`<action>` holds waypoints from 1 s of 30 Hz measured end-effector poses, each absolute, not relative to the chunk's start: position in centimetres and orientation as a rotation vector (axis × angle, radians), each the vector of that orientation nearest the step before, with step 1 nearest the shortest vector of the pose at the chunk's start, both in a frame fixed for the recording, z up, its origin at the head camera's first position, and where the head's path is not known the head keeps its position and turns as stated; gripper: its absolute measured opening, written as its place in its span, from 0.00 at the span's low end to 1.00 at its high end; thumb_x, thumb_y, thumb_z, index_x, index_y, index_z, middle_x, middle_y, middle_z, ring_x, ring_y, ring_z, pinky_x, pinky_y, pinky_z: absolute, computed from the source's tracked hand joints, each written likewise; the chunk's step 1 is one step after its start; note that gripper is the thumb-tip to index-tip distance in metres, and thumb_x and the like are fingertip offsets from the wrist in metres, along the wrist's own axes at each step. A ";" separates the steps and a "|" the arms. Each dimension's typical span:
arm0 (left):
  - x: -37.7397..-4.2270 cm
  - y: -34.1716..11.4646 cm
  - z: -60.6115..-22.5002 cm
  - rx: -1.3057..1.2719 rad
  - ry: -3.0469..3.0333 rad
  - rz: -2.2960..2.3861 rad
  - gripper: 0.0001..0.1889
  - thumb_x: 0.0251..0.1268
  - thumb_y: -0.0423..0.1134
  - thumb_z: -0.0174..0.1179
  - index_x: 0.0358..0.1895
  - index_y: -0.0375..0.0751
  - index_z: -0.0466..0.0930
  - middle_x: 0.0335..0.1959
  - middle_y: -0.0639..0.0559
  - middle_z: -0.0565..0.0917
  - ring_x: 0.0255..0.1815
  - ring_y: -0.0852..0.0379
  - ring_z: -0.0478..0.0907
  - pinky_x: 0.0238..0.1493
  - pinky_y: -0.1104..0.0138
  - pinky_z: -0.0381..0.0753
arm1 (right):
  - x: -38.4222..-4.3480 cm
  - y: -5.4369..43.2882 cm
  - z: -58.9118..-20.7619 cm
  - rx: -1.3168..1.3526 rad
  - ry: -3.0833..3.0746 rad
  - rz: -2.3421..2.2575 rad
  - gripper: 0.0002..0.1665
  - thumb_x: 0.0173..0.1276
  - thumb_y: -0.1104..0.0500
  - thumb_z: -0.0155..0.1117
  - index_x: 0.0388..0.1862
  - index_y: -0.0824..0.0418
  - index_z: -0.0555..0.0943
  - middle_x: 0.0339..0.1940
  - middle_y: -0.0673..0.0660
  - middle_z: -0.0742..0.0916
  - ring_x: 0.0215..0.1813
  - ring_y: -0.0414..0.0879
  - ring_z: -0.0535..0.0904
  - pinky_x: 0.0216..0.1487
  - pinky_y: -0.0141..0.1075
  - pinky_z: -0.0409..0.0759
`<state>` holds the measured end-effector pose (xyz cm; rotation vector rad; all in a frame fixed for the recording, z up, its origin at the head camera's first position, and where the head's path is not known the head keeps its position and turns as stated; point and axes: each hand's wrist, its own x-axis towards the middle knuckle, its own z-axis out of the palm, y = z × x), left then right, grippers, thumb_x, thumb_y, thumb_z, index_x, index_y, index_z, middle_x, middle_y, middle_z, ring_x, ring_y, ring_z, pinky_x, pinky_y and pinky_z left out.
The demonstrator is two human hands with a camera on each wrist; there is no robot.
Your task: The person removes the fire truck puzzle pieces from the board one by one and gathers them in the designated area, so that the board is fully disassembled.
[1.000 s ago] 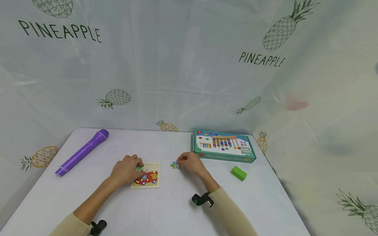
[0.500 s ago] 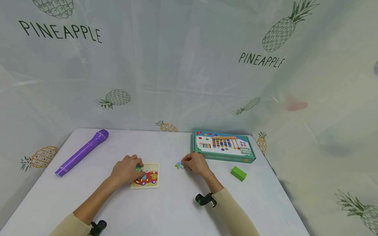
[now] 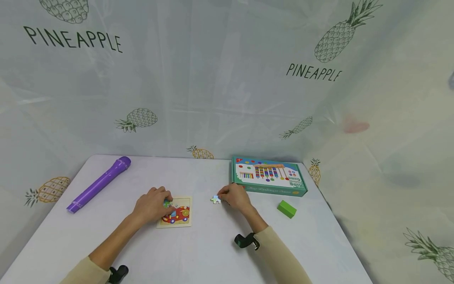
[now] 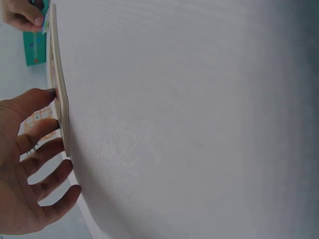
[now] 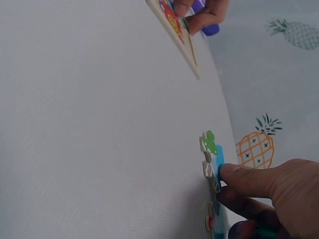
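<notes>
Right hand (image 3: pixel 235 196) pinches a jigsaw piece (image 3: pixel 215 199); left hand (image 3: pixel 152 203) rests on the puzzle (image 3: pixel 185 213).
The left hand's fingers are spread, with the thumb touching the puzzle, which lies flat on the table (image 3: pixel 198 252) showing a red car. The piece, blue and green, is between the right thumb and fingers, to the right of the puzzle and apart from it; whether it touches the table, I cannot tell. The box (image 3: pixel 269 175) lies just beyond the right hand, the green block (image 3: pixel 286 209) off to its right.

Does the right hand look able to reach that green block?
Likely yes: nothing visible stands between the right hand and the green block, though that hand pinches a puzzle piece.
</notes>
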<state>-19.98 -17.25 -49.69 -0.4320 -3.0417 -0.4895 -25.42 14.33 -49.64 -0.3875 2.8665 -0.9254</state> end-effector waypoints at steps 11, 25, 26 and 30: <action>-20.0 -17.2 -49.5 -0.413 -3.054 -0.506 0.20 0.54 0.55 0.74 0.43 0.45 0.87 0.42 0.51 0.82 0.46 0.45 0.76 0.40 0.48 0.79 | -25.3 14.5 -49.5 -0.386 2.893 -0.923 0.04 0.66 0.54 0.72 0.34 0.51 0.91 0.31 0.45 0.89 0.24 0.37 0.75 0.24 0.32 0.72; -19.9 -17.1 -49.6 -0.407 -3.056 -0.498 0.20 0.54 0.55 0.73 0.43 0.45 0.87 0.42 0.50 0.82 0.47 0.44 0.76 0.40 0.47 0.80 | -25.3 14.4 -50.2 -0.430 2.971 -0.872 0.02 0.63 0.54 0.75 0.32 0.50 0.92 0.33 0.45 0.90 0.27 0.36 0.75 0.23 0.30 0.70; -19.9 -17.1 -49.6 -0.407 -3.055 -0.497 0.20 0.54 0.55 0.74 0.43 0.45 0.87 0.43 0.50 0.82 0.47 0.44 0.76 0.40 0.47 0.80 | -25.3 14.4 -50.2 -0.429 2.974 -0.870 0.02 0.63 0.54 0.75 0.32 0.50 0.92 0.33 0.45 0.90 0.28 0.36 0.75 0.23 0.30 0.71; -19.9 -17.1 -49.6 -0.410 -3.052 -0.493 0.20 0.54 0.55 0.73 0.43 0.45 0.87 0.42 0.50 0.82 0.47 0.44 0.76 0.41 0.47 0.80 | -25.2 14.5 -50.2 -0.448 2.985 -0.863 0.02 0.63 0.54 0.75 0.32 0.50 0.92 0.34 0.46 0.90 0.30 0.36 0.78 0.26 0.30 0.73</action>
